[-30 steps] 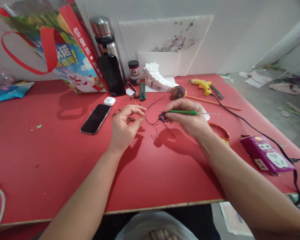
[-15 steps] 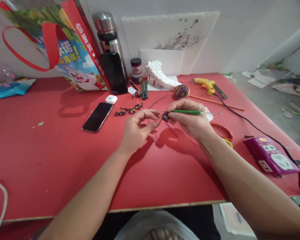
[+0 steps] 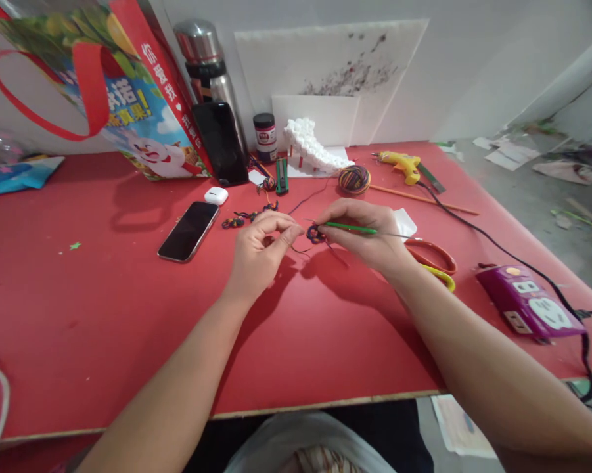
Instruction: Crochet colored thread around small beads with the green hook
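Note:
My right hand (image 3: 367,230) holds a crochet hook with a green grip (image 3: 349,228) and, at its fingertips, a small dark multicoloured crocheted ring (image 3: 316,234). Just left of the ring, my left hand (image 3: 266,246) pinches the yarn between thumb and forefinger. Loose yarn ends hang below the ring. Behind my left hand lies a chain of small crocheted loops (image 3: 233,223), partly covered by the fingers. The multicoloured yarn ball (image 3: 353,179) sits farther back, with a strand running from it toward my hands.
Left of my hands lie a phone (image 3: 188,231) and a white earphone case (image 3: 216,196). Scissors (image 3: 431,256) and a purple power strip (image 3: 529,302) are to the right. A yellow glue gun (image 3: 399,164), bottle (image 3: 217,72) and bag (image 3: 152,154) stand behind.
My left hand has moved slightly left and its fingers have closed nearer together. The hook has shifted and tilted, and the ring now shows more openly. The whole view has shifted a little.

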Tool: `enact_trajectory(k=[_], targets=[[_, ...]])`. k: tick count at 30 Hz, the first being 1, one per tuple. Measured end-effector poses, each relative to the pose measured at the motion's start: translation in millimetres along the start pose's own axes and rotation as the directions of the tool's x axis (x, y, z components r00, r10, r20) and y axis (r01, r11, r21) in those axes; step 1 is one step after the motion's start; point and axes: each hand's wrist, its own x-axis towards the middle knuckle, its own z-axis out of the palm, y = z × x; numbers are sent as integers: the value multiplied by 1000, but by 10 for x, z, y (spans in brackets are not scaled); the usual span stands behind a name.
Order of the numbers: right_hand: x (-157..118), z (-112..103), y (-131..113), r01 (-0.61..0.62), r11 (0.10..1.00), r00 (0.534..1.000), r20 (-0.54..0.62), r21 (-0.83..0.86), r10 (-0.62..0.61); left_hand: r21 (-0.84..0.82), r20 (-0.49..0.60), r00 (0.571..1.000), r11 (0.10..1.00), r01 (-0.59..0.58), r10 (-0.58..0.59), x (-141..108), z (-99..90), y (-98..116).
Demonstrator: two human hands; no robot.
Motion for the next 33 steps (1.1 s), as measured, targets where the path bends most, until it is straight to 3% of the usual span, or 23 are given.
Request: enact_trajectory(k=[6, 8, 14, 19, 23, 28, 30, 33], targets=[[-8, 34, 43, 245, 924, 969, 51, -293, -241, -90, 124, 984, 987, 136, -124, -128, 154, 126], [-12, 40, 52, 218, 935, 975, 23, -279, -221, -83, 117, 985, 987, 137, -127, -140, 177, 108], [-14, 51, 71, 3, 999, 995, -96, -45, -8, -36, 18, 999, 999, 36, -35, -105, 111, 49], [-22, 97, 77, -14, 1000, 992, -125, -6, 13, 86, 31, 999, 996, -34, 32, -201, 207, 50], [-29, 134, 56, -38, 997, 992, -116, 65, 45, 253, 32, 986, 953, -168, 166, -240, 248, -5], [15, 65, 59, -30, 984, 988, -141, 176, 56, 200, 120, 979, 962, -188, 167, -179, 148, -67], [41, 20, 71, 13, 976, 985, -173, 219, 25, 158, 211, 968, 973, -170, 135, -150, 105, -91], [67, -30, 74, 49, 960, 980, -201, 275, 8, 168, 388, 914, 966, -199, 121, -128, 82, -144]])
